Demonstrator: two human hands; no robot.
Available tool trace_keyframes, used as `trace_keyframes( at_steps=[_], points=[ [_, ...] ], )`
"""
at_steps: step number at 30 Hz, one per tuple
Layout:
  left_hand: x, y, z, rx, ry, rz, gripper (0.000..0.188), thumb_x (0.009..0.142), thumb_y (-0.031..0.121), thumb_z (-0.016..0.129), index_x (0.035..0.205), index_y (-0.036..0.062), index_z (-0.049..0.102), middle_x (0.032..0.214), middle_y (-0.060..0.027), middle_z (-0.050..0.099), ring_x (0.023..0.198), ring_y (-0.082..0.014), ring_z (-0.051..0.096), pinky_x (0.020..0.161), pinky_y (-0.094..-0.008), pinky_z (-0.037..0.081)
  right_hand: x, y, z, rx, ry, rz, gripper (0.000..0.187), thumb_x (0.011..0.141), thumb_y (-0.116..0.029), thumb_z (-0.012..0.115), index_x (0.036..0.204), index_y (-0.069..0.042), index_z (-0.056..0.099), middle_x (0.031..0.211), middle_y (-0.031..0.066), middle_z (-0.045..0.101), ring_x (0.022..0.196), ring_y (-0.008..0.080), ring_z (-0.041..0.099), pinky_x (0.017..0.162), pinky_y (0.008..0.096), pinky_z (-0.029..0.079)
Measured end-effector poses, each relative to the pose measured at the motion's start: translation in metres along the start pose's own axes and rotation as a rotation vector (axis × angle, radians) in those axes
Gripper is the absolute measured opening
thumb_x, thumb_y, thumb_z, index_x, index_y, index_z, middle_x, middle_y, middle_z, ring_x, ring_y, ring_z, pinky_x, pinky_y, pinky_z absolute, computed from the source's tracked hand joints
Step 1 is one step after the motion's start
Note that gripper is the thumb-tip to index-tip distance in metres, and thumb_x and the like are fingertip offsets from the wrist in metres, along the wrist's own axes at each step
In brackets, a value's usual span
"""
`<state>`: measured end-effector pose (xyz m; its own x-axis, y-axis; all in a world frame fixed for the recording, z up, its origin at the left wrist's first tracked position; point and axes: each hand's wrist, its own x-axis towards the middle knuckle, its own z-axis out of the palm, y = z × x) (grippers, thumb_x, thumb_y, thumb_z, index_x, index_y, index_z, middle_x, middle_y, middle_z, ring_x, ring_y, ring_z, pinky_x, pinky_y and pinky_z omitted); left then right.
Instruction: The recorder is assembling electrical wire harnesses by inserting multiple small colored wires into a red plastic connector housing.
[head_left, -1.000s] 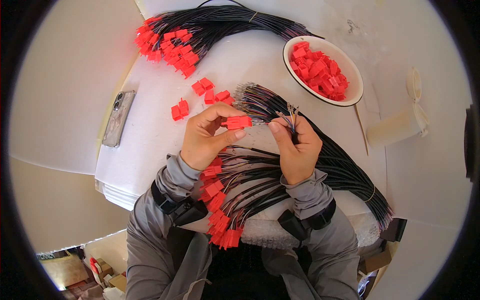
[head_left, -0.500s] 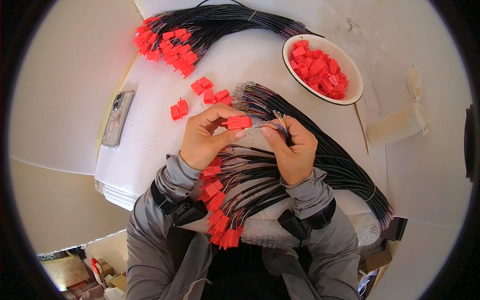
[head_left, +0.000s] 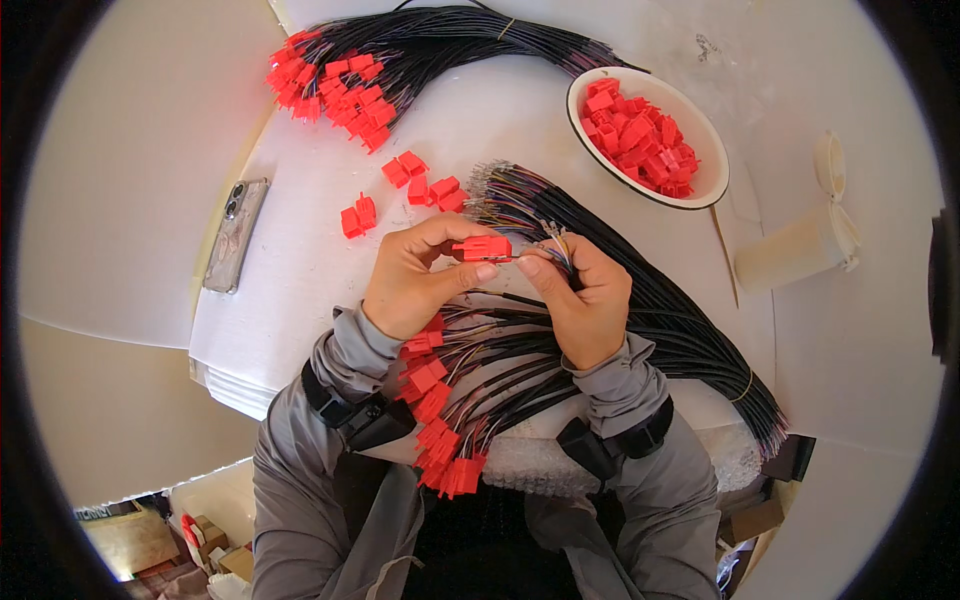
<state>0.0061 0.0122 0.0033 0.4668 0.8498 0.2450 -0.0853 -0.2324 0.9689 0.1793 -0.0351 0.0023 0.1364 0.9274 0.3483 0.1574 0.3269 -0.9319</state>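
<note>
Between thumb and fingers, my left hand (head_left: 410, 275) pinches a red plastic connector housing (head_left: 484, 249). My right hand (head_left: 590, 300) grips the loose wires (head_left: 556, 243) at the end of a black cable, and its thumb and fingertip meet at the connector's right end. One thin wire seems to reach into the housing; fingertips partly cover that spot. Around and under my hands lies a bundle of black cables (head_left: 690, 325) with bare crimped ends (head_left: 490, 180) at the far side. Nearer me, several cables carry red connectors (head_left: 432, 400).
A white bowl (head_left: 712, 190) of red connectors stands at the far right. Loose red connectors (head_left: 404, 168) lie left of the bundle. Another tied cable bundle (head_left: 450, 35) is at the back. A phone (head_left: 236, 236) lies left; a thin stick (head_left: 725, 258) and cream container (head_left: 790, 255) are right.
The red connector has shifted slightly right, toward my right hand's fingertips. The gap between connector and right thumb has narrowed.
</note>
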Motion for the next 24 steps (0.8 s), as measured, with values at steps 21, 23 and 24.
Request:
trace_keyframes(
  at_steps=[21, 23, 24],
  points=[
    [-0.0002, -0.0009, 0.0004, 0.022, 0.007, 0.024, 0.021, 0.075, 0.002, 0.067, 0.095, 0.0006, 0.061, 0.091, -0.0045, 0.060, 0.081, -0.0103, 0.054, 0.075, -0.0249, 0.044, -0.0008, -0.0021, -0.0020, -0.039, -0.027, 0.017, 0.010, 0.077, -0.007, 0.065, 0.080, 0.001, 0.060, 0.065, 0.0007, 0.055, 0.058, 0.0043, 0.044, 0.053, 0.0192, 0.038],
    [-0.0004, -0.0011, 0.0007, 0.010, 0.011, 0.014, 0.021, 0.074, 0.002, 0.067, 0.095, 0.0007, 0.061, 0.090, -0.0046, 0.060, 0.082, -0.0105, 0.054, 0.076, -0.0250, 0.044, -0.0005, -0.0025, -0.0017, -0.045, -0.027, 0.010, 0.010, 0.077, -0.007, 0.065, 0.081, 0.001, 0.060, 0.065, 0.0013, 0.055, 0.059, 0.0047, 0.045, 0.054, 0.0196, 0.039],
    [-0.0005, -0.0014, 0.0007, 0.015, 0.013, 0.011, 0.021, 0.074, 0.002, 0.067, 0.094, 0.0007, 0.061, 0.090, -0.0048, 0.060, 0.082, -0.0106, 0.054, 0.076, -0.0250, 0.043, -0.0003, -0.0029, -0.0015, -0.051, -0.026, 0.003, 0.010, 0.077, -0.006, 0.065, 0.081, 0.001, 0.060, 0.065, 0.0019, 0.056, 0.059, 0.0050, 0.046, 0.055, 0.0199, 0.040]
  ],
)
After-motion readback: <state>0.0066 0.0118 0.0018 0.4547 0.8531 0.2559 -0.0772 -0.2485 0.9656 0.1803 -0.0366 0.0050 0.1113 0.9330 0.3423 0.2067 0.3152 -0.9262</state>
